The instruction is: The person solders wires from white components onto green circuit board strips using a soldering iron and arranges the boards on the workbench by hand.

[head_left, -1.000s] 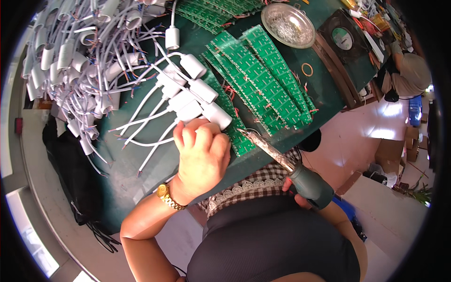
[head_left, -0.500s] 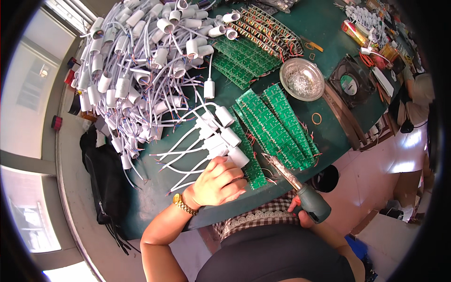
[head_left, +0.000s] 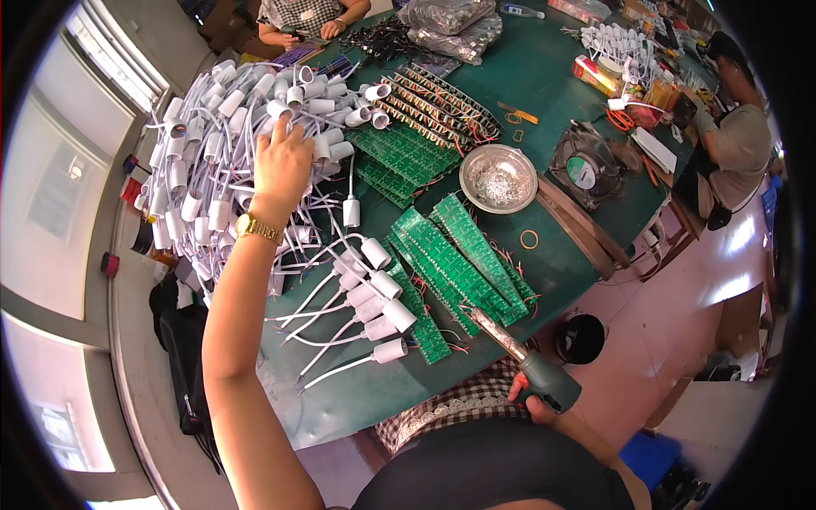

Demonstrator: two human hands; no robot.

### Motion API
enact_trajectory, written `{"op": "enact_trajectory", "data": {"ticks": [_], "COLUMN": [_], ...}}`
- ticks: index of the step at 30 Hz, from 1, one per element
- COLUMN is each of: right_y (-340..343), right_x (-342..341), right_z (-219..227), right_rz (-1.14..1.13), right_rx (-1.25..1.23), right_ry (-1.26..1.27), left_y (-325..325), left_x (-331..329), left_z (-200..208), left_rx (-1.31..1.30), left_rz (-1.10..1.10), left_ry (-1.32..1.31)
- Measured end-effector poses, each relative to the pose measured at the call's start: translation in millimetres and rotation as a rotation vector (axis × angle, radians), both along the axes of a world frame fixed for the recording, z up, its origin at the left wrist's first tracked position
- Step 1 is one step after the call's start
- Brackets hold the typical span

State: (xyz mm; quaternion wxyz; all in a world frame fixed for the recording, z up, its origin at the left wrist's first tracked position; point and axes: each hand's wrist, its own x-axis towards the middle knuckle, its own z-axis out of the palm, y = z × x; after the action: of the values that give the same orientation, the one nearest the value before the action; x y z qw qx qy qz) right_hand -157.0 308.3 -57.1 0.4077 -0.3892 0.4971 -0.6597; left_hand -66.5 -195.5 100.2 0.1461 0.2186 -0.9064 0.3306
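My left hand [head_left: 285, 166] reaches over a large heap of white lamp holders [head_left: 218, 214] with wire leads. Its fingers are stretched out and apart on the heap, and no lamp holder is plainly gripped. In my right hand [head_left: 534, 406], near the table's front edge, is a soldering gun [head_left: 548, 382] with a dark green grip and a metal barrel. The barrel's tip lies by the near end of several green circuit board strips [head_left: 455, 263]. Left of the strips, several loose lamp holders [head_left: 389, 350] lie in a row, their leads pointing left.
A metal bowl [head_left: 467, 189] of shiny bits stands beyond the boards, with a black fan [head_left: 586, 166] to its right. More green boards [head_left: 408, 153] and wired strips lie farther back. Plastic bags [head_left: 455, 25] sit at the far side. Other people work behind and at right.
My left hand has left the row of loose lamp holders and moved up and away to the heap. The soldering gun stays in my right hand. The view has shifted, showing more of the far table.
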Motion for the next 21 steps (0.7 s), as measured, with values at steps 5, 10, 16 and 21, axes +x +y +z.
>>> {"op": "enact_trajectory", "data": {"ticks": [5,10,16,21], "right_y": [1,0,1,-11], "right_x": [-3,-6,-11,-18], "right_z": [5,-2,-23,-13], "right_rz": [-0.038,-0.024,0.016,0.050], "right_rx": [0.006,0.010,-0.008,0.022], "right_ry": [-0.101,-0.103,-0.097,-0.091], "left_y": [-1,46,110,138], "left_x": [13,64,189,231], "left_z": [13,36,-17,-91], "left_rx": [0.095,0.677,0.939,0.597], "left_rz": [-0.107,-0.401,0.089,0.501], "left_ry": [0.133,1.207,1.355,1.066]}}
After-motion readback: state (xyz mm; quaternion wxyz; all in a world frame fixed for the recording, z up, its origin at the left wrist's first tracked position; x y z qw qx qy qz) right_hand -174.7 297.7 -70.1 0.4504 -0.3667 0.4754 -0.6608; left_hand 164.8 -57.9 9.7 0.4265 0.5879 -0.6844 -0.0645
